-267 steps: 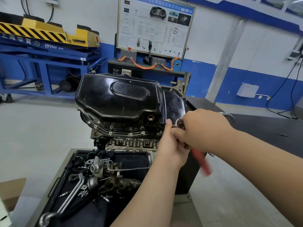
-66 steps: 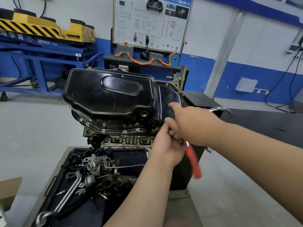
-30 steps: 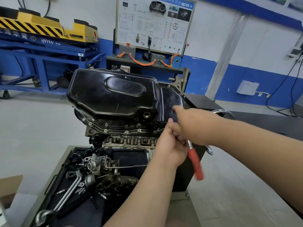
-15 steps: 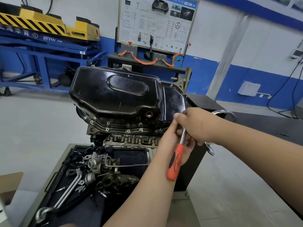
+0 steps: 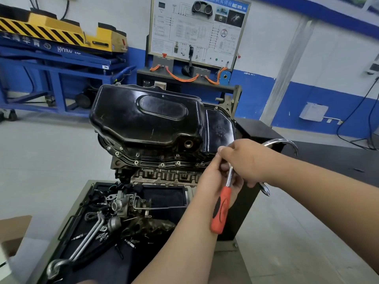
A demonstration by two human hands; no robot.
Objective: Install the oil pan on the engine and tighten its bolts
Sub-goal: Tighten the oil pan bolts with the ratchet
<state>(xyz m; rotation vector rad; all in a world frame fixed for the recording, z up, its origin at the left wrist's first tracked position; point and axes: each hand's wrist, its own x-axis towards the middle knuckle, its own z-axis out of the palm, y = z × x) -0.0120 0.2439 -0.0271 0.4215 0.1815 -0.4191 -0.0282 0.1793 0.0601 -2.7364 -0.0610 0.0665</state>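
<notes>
Oil pan (image 5: 147,117), black & glossy, is seated on the upturned engine (image 5: 164,175) at frame centre, w/ a row of bolts (image 5: 162,165) set along its near flange. A drain hole is left open at the near R corner. At that corner a ratchet (image 5: 222,211) is gripped by the R hand (image 5: 248,160), fingers curled round the chrome shaft just below the head, red handle hanging down toward the camera. The L hand (image 5: 213,181) is held just under the R hand, behind the shaft, fingertips hidden up by the flange; whether anything is gripped by it can't be told. The engine is backed by a dark stand (image 5: 252,128), w/ a chrome ring (image 5: 281,142) showing behind the R wrist. Below, a black-lined tray (image 5: 82,201) w/ a grey metal rim is littered w/ loose parts (image 5: 125,206), incl. a bent steel pipe (image 5: 90,236) & small fittings. A cardboard box (image 5: 14,232) is cut off at the L edge. The floor (image 5: 51,156) is pale grey & smooth, w/ a darker mat (image 5: 336,160) to the R. In the bkgd a blue lift (image 5: 59,66) is topped by a yellow ramp (image 5: 55,31) w/ black hazard stripes. A training board (image 5: 196,31) w/ orange leads is stood against the wall (image 5: 328,48), painted white above & blue below. Black cables (image 5: 367,111) are hung down the wall at far R.
</notes>
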